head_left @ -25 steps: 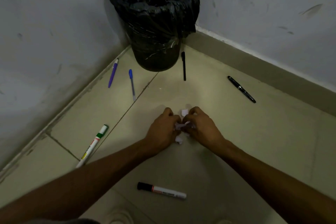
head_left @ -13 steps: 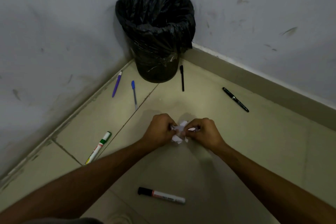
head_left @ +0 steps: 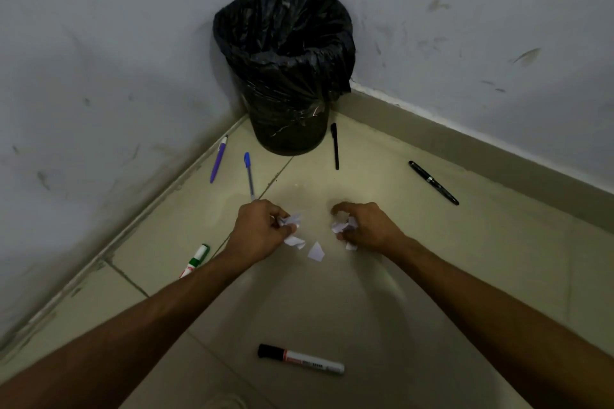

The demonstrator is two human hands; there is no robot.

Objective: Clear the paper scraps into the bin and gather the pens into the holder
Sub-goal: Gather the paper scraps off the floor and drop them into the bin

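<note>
My left hand [head_left: 260, 231] is closed on crumpled white paper scraps [head_left: 289, 221]. My right hand [head_left: 368, 226] grips another bunch of scraps [head_left: 342, 224]. One loose scrap [head_left: 315, 251] is between the hands, just below them; I cannot tell whether it is lying on the floor or in the air. The bin [head_left: 287, 70], lined with a black bag, stands in the corner beyond my hands. Pens lie around: a purple pen [head_left: 218, 159], a blue pen [head_left: 248, 173], a black pen [head_left: 335, 146], a black fountain-style pen [head_left: 433, 183], a green marker [head_left: 196, 259] and a black-capped marker [head_left: 300, 359]. No holder is visible.
Two grey walls [head_left: 99, 60] meet behind the bin, with a skirting strip [head_left: 465, 143] along the right one. The floor is pale tile [head_left: 332, 302] with grout lines running toward the corner.
My hands, pressed together over the scraps before, have pulled apart, each holding its own bunch. One scrap now shows loose between them. The view has tilted up, showing more of the bin.
</note>
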